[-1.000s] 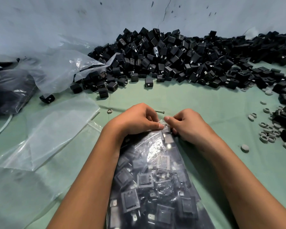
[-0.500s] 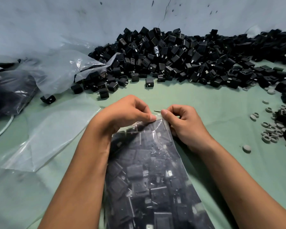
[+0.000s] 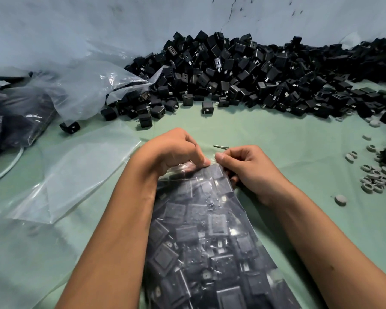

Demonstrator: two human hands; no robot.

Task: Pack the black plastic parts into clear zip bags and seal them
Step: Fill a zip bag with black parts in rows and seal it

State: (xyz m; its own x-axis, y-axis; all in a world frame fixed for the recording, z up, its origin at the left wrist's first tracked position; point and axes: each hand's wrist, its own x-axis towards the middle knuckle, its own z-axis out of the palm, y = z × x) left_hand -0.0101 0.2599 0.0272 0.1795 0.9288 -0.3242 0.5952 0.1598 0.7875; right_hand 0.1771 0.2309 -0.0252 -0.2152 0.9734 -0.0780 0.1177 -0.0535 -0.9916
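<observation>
Both forearms reach forward over a green table (image 3: 276, 141), the left hand (image 3: 172, 150) and right hand (image 3: 250, 168) curled knuckles-up, each pinching the top edge of a filled zip bag (image 3: 201, 230) lying between them. Glossy clear film shows boxy black parts inside. A heap of loose black parts (image 3: 254, 70) lines the wall (image 3: 76, 23); crinkled empty bags (image 3: 76, 170) lie left, grey rings (image 3: 374, 175) right.
</observation>
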